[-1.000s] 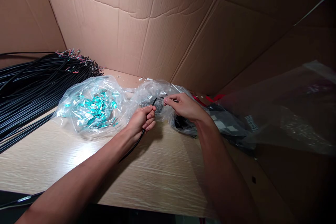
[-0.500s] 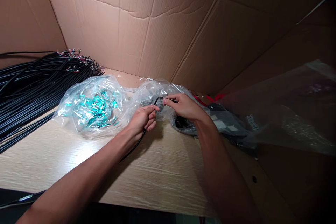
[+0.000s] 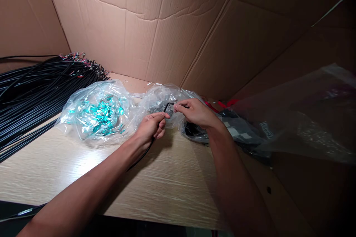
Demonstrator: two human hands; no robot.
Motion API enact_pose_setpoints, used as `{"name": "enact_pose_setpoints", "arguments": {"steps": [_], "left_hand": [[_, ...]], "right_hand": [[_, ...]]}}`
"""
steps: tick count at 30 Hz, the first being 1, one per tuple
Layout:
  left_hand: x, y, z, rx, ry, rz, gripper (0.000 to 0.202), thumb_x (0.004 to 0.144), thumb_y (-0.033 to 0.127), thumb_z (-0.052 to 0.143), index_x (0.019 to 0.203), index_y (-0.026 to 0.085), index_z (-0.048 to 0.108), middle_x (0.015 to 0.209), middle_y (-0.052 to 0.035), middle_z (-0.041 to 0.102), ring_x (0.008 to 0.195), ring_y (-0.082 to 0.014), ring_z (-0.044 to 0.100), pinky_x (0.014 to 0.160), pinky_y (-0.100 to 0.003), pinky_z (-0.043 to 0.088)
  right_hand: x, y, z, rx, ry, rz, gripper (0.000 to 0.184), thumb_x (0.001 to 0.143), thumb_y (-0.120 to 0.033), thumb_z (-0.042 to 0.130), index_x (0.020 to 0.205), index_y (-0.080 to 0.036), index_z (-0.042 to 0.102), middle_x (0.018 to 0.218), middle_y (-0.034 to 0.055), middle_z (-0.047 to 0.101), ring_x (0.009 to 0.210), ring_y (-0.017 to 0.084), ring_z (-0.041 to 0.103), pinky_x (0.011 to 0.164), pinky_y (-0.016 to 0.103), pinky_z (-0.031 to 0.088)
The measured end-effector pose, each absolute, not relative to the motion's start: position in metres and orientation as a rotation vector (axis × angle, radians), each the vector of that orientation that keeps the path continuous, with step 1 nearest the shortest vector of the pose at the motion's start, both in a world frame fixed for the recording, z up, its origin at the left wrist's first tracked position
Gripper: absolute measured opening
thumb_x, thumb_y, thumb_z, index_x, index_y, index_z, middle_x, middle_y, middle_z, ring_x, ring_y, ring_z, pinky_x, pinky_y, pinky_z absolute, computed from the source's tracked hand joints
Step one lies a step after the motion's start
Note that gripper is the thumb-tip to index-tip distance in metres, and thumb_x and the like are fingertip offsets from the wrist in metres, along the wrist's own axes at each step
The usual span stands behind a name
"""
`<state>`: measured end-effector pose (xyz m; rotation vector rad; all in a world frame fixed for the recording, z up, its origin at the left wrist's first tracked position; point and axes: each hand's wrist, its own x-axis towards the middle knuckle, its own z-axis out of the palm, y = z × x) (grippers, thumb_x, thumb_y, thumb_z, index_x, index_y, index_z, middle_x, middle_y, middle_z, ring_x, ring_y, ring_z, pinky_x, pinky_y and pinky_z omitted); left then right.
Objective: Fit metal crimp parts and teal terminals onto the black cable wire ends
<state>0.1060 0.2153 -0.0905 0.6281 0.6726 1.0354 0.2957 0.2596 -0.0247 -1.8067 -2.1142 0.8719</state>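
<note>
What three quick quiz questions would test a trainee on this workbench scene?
1. True or false: the left hand and the right hand both hold one black cable.
2. What colour are the small pieces in the clear bag left of the hands? A red, B teal, C yellow.
3. Fill in: the bundle of black cables lies at the ___ edge of the table.
Key: 1 true; 2 B; 3 left.
</note>
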Motion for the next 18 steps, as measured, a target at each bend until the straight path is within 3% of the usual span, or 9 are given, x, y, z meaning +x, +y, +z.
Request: {"name": "enact_pose_setpoints", "arguments": {"steps": [8,13,18], "left_hand": [[0.11,0.217,-0.102,0.99,0.923,1.069,0.024,0.112,0.033,0.053,0.1,0.016,0.064,0.056,0.0061,0.044,0.04,-0.0098,0.031,0.042,-0.024,0.022],[0.11,0.217,-0.115,1.54,1.136,1.298,0.019,0.106,0.031,0.06,0.095,0.016,0.062,0.078,-0.0038,0.066,0.062,-0.0122,0.055,0.059,-0.025,0.036],[0.106,0.214,-0.12,1.955,1.337,1.249,0.017,0.11,0.028,0.057,0.103,0.016,0.067,0.083,-0.007,0.072,0.067,-0.0171,0.062,0.067,-0.031,0.039]], "right_hand": [[0.299,0.261,-0.024,-1.836,-2.081,0.899,0.073,0.101,-0.068,0.044,0.114,-0.001,0.068,0.078,0.0048,0.048,0.07,-0.011,0.024,0.072,0.01,0.014],[0.303,0.256,-0.015,-1.834,-2.082,0.875,0.075,0.099,-0.07,0.044,0.116,-0.001,0.07,0.077,0.0055,0.047,0.075,-0.01,0.03,0.077,0.005,0.016],[0.301,0.25,-0.007,-1.847,-2.093,0.832,0.074,0.101,-0.067,0.044,0.116,0.0,0.071,0.073,0.0055,0.044,0.075,-0.01,0.029,0.077,0.005,0.015]]}}
